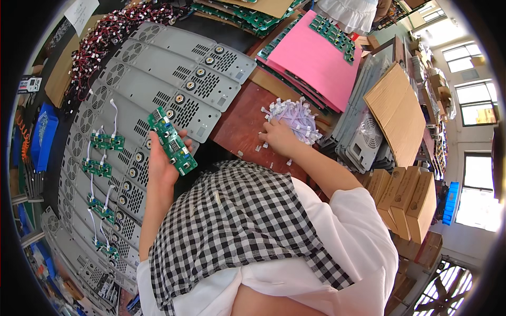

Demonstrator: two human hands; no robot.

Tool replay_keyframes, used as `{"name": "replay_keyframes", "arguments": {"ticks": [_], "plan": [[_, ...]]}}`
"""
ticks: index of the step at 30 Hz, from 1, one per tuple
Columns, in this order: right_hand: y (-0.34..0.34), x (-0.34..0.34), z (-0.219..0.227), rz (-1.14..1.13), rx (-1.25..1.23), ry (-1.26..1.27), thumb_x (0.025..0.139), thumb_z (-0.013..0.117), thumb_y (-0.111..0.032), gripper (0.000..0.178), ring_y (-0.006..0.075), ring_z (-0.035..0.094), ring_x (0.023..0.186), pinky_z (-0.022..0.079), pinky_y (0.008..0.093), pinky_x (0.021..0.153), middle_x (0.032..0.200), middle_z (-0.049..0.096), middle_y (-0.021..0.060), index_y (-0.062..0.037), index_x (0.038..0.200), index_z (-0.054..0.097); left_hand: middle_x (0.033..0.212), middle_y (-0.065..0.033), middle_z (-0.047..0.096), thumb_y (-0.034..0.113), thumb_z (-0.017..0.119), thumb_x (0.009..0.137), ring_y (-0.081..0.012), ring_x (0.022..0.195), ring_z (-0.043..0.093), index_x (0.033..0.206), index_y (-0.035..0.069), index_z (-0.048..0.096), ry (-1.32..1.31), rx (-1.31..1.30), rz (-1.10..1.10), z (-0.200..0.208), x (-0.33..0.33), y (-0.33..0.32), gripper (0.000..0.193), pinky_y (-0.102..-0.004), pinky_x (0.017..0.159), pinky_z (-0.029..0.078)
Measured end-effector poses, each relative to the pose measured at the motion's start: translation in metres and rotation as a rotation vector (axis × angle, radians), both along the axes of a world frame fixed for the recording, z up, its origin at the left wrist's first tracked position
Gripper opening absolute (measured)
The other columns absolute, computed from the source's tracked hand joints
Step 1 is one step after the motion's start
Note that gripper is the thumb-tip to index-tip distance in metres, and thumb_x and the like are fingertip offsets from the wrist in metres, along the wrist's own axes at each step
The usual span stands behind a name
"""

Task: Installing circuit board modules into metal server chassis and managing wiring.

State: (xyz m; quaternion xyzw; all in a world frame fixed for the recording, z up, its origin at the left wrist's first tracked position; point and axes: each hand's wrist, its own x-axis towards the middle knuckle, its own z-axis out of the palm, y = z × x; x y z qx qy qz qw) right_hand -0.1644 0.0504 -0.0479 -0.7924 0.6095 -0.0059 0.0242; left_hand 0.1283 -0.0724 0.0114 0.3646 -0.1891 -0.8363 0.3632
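A green circuit board (173, 142) with small displays and white sockets is held in my left hand (162, 160), its fingers wrapped round the edges. On the red-brown tabletop, my right hand (278, 136) reaches into a pile of white-plugged connector cables (298, 117); its fingertips touch the near left side of the pile. Whether a cable is between those fingers is hidden. Left of my left hand, several small green boards (107, 141) with white cables lie on grey perforated metal panels (153, 79).
Pink sheets (316, 58) carry more green boards at the back. Bundled red and black wires (100, 58) lie far left, near a blue bin (45, 134). Stacked grey metal housings (353, 124), a cardboard sheet (396, 113) and brown boxes (403, 200) stand to the right.
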Motion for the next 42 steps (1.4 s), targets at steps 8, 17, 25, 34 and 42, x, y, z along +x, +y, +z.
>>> {"name": "replay_keyframes", "arguments": {"ticks": [8, 17, 25, 34, 42], "plan": [[-0.039, -0.018, 0.025, -0.43, -0.347, -0.815, 0.074, 0.059, -0.016, 0.009, 0.0209, 0.056, 0.078, 0.044, 0.0355, 0.066, 0.079, 0.06, 0.0048, -0.0086, 0.069, 0.06, 0.093, -0.0108, 0.058, 0.056, 0.027, 0.086, -0.0238, 0.074, 0.058, 0.107, 0.007, 0.049, 0.006, 0.003, -0.039, 0.003, -0.005, 0.003, 0.058, -0.037, 0.066, 0.049], [-0.046, -0.08, 0.046, -0.839, -0.571, -2.363, 0.089, 0.043, -0.017, 0.008, 0.0184, 0.054, 0.069, 0.046, 0.0331, 0.068, 0.078, 0.054, 0.0056, -0.0099, 0.087, 0.047, 0.087, -0.0104, 0.06, 0.061, 0.03, 0.082, -0.0251, 0.071, 0.059, 0.105, 0.007, 0.052, 0.062, 0.05, -0.043, 0.011, -0.006, 0.003, 0.063, -0.0364, 0.063, 0.049], [-0.057, -0.092, 0.042, -0.667, -0.23, -2.088, 0.091, 0.037, -0.029, 0.032, 0.0116, 0.04, 0.06, 0.037, 0.0278, 0.064, 0.075, 0.048, 0.0032, -0.0019, 0.099, 0.051, 0.084, -0.0113, 0.06, 0.061, 0.025, 0.083, -0.0268, 0.071, 0.06, 0.1, 0.006, 0.053, 0.038, 0.063, -0.081, 0.018, -0.014, 0.003, 0.064, -0.0372, 0.061, 0.05], [-0.053, -0.022, 0.097, -0.553, -0.106, -1.596, 0.087, 0.048, -0.023, 0.021, 0.0087, 0.041, 0.064, 0.036, 0.0245, 0.063, 0.072, 0.049, -0.0005, -0.0038, 0.089, 0.054, 0.085, -0.0161, 0.06, 0.054, 0.032, 0.086, -0.0305, 0.072, 0.06, 0.1, 0.006, 0.054, 0.054, 0.083, -0.066, 0.018, -0.013, 0.003, 0.055, -0.0389, 0.063, 0.05], [-0.034, 0.1, 0.074, -0.215, 0.482, -1.546, 0.079, 0.06, -0.011, 0.01, 0.0034, 0.047, 0.06, 0.038, 0.0186, 0.054, 0.067, 0.055, -0.0013, -0.0018, 0.081, 0.059, 0.076, -0.0107, 0.06, 0.049, 0.023, 0.09, -0.0187, 0.067, 0.058, 0.094, 0.008, 0.051, -0.134, -0.047, -0.16, 0.045, -0.032, 0.018, 0.049, -0.0305, 0.061, 0.048]]}}
